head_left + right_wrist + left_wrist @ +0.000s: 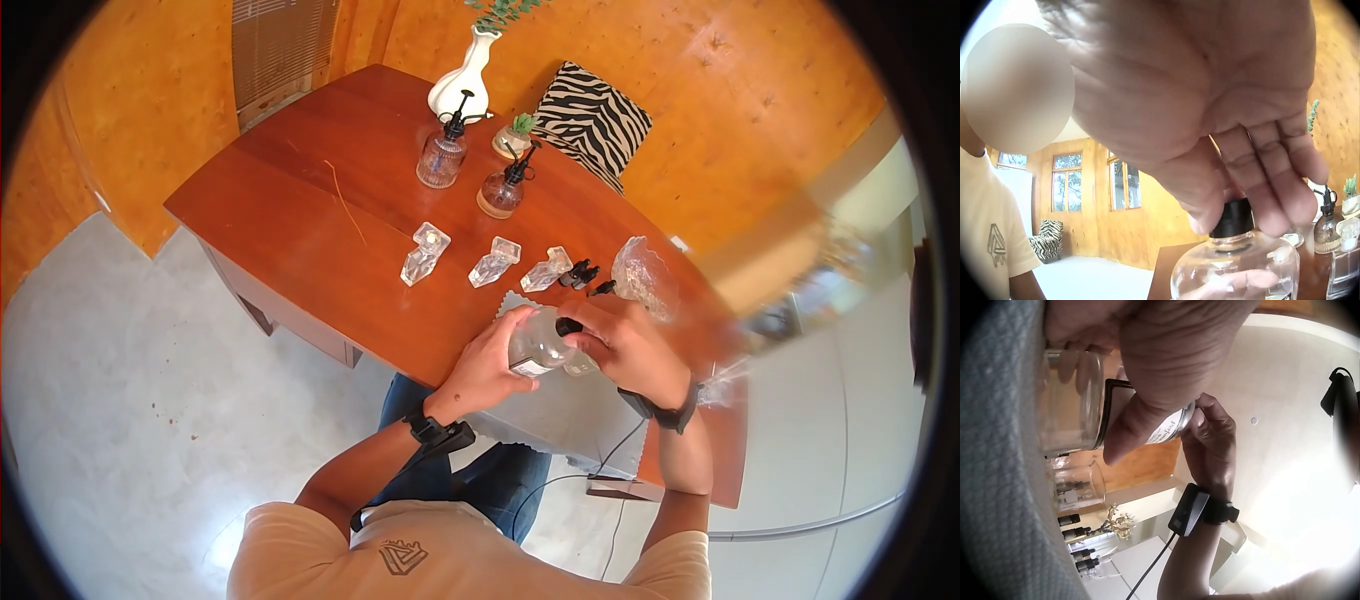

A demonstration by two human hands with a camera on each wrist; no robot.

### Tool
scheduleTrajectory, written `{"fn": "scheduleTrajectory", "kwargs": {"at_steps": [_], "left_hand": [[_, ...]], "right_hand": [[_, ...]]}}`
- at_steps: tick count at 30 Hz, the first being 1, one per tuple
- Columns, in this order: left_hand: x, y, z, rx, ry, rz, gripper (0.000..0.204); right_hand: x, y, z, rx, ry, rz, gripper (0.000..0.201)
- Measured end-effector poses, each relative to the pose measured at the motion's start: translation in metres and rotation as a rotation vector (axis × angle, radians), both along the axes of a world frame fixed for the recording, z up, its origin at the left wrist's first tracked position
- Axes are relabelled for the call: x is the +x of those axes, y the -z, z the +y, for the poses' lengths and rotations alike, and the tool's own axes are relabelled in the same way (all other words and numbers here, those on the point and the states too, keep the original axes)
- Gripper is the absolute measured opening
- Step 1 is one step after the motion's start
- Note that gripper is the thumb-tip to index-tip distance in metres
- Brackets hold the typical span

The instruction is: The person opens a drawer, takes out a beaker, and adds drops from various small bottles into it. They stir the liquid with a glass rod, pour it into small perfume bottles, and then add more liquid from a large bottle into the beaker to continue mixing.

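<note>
My left hand (488, 358) grips a clear round glass bottle (538, 345) by its side, tilted over the grey cloth on the table. The bottle carries a pale label (1166, 427) with a dark border and the printed word "Perfume". My right hand (630, 340) pinches the black cap (1234, 217) between thumb and fingers, with the cap sitting at the bottle's neck. In the left wrist view a clear glass vessel (1075, 428) stands on the cloth close to the left hand, and a second one (1088, 487) lies farther off.
Beyond the grey cloth (560, 415) stand several crystal-like glass pieces (425, 255), small black-topped dropper bottles (578, 274) and a ribbed glass bowl (640, 275). Farther back are two pump spray bottles (441, 160), a white vase (465, 88) and a small potted plant (514, 138). A cable (620, 445) trails from the right wrist.
</note>
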State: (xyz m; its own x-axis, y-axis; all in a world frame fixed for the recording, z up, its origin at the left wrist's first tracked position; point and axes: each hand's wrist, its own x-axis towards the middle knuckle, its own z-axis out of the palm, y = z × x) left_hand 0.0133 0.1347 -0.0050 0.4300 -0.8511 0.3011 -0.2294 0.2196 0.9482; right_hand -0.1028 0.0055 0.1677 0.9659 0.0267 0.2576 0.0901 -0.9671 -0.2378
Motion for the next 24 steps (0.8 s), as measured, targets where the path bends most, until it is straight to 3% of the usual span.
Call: {"fn": "scheduleTrajectory", "kwargs": {"at_steps": [5,8,11,17,20,23,24], "left_hand": [[0.0,-0.007,0.004,0.038,0.031,0.036,0.094],[0.0,-0.003,0.002,0.024,0.018,0.037,0.094],[0.0,0.0,-0.001,0.022,0.012,0.035,0.097],[-0.001,0.003,-0.002,0.016,-0.007,0.019,0.101],[0.0,0.005,-0.002,0.018,-0.001,0.034,0.101],[-0.001,0.004,-0.003,0.023,0.003,0.029,0.101],[-0.001,0.004,-0.003,0.025,0.004,0.028,0.101]], "right_hand": [[0.0,-0.005,0.004,-0.129,0.187,0.155,0.029],[0.003,0.0,0.004,0.194,0.13,0.025,0.026],[0.002,0.006,-0.004,0.035,-0.051,-0.072,0.033],[-0.003,0.001,-0.009,-0.133,0.207,0.226,0.032],[0.0,-0.002,-0.002,0.177,0.072,0.017,0.032],[0.001,-0.001,-0.006,0.048,-0.096,-0.037,0.034],[0.0,-0.001,-0.004,0.037,-0.019,0.006,0.034]]}}
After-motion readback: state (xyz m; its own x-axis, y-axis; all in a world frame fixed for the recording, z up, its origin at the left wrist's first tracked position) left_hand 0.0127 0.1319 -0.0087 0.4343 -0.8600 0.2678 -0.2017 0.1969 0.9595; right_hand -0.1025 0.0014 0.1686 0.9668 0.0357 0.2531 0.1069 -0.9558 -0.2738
